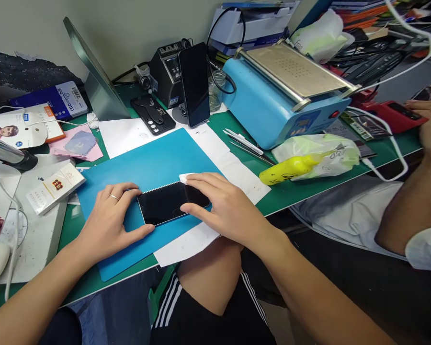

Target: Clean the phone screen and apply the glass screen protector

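A smartphone [161, 205] with a dark screen lies flat on the blue mat [158, 153]. My left hand [111, 215], with a ring on one finger, grips its left end: the fingertips are at the far corner and the thumb is at the near one. My right hand [226, 201] lies over the phone's right end. A small white wipe [187, 178] pokes out from under its fingers at the phone's far edge, and most of the wipe is hidden. The right thumb stretches over the screen.
Behind the mat stand a phone on a stand [194, 86] and a tablet-like panel [95, 72]. A blue heating plate machine [262, 105], tweezers [249, 151] and a yellow bottle [290, 168] are at right. A cigarette pack [55, 187] sits left. Another person's arm [409, 187] rests far right.
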`<state>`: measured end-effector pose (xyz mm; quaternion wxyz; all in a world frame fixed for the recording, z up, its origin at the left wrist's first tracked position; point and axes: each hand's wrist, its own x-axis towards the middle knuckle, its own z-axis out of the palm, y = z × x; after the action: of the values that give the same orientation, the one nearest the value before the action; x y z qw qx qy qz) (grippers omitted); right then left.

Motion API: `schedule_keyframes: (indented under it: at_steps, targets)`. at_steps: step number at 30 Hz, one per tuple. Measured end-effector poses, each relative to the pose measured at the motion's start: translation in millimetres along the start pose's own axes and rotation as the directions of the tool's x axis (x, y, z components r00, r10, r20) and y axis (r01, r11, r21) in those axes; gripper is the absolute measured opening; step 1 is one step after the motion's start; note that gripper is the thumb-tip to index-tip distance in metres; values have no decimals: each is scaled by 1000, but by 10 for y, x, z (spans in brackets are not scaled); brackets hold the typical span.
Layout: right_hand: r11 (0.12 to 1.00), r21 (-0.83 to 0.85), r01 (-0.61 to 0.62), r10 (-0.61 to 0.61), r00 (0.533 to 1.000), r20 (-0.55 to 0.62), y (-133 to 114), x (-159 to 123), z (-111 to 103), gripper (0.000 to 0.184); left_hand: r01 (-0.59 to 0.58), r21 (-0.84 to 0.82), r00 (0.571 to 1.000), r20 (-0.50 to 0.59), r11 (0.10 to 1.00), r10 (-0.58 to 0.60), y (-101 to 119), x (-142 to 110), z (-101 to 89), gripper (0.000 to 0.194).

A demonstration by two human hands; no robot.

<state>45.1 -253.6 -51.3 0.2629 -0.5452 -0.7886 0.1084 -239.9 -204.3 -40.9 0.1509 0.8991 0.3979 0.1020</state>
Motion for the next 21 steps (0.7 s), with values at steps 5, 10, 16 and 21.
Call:
schedule_keyframes:
  at_steps: [5, 10, 16, 21]
  targets:
    - [990, -117, 76, -85, 994, -73, -112, -134, 118, 58, 3, 9, 1000, 3, 1000, -3, 18, -8, 12, 61]
    - [986, -114, 125, -131, 990, -51, -309, -133, 254, 68, -12, 4, 1000, -5, 1000, 12, 30, -7, 23, 59]
    - [982, 3, 191, -191, 982, -13, -609, 58, 409, 76, -4, -23, 1000, -8, 1000, 4, 36, -18, 26, 58]
    - [970, -1, 242, -242, 969, 47, -777, -12, 398, 77, 7, -11, 1000, -5, 1000, -7, 39, -12, 18, 53]
